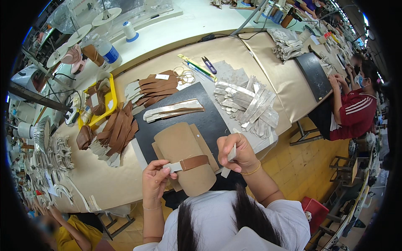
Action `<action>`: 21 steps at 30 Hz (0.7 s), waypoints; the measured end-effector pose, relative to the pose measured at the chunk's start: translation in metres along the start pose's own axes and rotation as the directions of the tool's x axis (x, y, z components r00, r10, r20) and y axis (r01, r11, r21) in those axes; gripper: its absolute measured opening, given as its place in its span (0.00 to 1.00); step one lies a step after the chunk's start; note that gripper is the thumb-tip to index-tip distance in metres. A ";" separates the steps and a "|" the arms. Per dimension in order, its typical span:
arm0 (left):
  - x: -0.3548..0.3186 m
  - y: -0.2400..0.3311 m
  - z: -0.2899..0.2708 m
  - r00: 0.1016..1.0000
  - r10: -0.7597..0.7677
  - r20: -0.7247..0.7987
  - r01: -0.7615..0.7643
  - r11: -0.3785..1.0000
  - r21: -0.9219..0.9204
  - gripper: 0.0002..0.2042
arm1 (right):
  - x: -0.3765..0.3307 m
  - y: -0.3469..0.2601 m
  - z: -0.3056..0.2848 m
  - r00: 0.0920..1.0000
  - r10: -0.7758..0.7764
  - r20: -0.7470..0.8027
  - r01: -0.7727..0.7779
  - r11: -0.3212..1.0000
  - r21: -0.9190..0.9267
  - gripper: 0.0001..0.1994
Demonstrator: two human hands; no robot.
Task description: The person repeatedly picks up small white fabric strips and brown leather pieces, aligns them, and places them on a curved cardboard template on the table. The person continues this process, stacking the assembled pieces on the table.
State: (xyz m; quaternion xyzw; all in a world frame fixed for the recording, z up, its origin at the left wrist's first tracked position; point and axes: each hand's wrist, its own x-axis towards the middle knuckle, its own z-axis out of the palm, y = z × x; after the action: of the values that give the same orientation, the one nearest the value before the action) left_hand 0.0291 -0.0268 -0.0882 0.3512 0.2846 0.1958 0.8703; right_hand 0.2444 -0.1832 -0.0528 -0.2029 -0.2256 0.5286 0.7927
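My left hand pinches the pale end of a brown strap that lies across a curved tan cardboard form. My right hand is closed around a small pale tool or piece just right of the form. The form rests on a black mat. A few pale strips lie on the mat beyond it.
Brown leather strips are stacked to the left, more behind. A heap of silvery strips lies to the right. A yellow tray, scissors, a thread cone and a bottle stand farther back. Another person in red works at right.
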 end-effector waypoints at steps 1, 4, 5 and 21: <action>0.000 0.000 0.000 1.000 0.000 0.001 0.000 1.000 -0.001 0.09 | 0.001 0.000 0.001 1.000 0.013 -0.002 -0.013 1.000 0.009 0.04; 0.000 0.001 0.001 1.000 -0.003 0.003 0.003 1.000 -0.005 0.10 | 0.003 0.000 0.002 0.999 0.047 0.001 -0.047 0.999 -0.012 0.05; 0.000 0.001 0.001 1.000 -0.005 0.002 0.005 1.000 -0.005 0.10 | 0.003 -0.001 0.001 0.998 0.054 0.008 -0.054 0.997 -0.048 0.06; -0.001 0.003 0.006 1.000 0.000 -0.009 0.001 0.999 0.040 0.10 | 0.010 0.000 0.008 0.981 0.184 -0.066 -0.195 0.946 -0.257 0.06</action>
State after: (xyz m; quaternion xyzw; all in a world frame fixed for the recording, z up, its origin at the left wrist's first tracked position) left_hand 0.0314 -0.0283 -0.0820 0.3677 0.2923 0.1913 0.8618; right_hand 0.2434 -0.1731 -0.0452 -0.3377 -0.2569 0.5636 0.7088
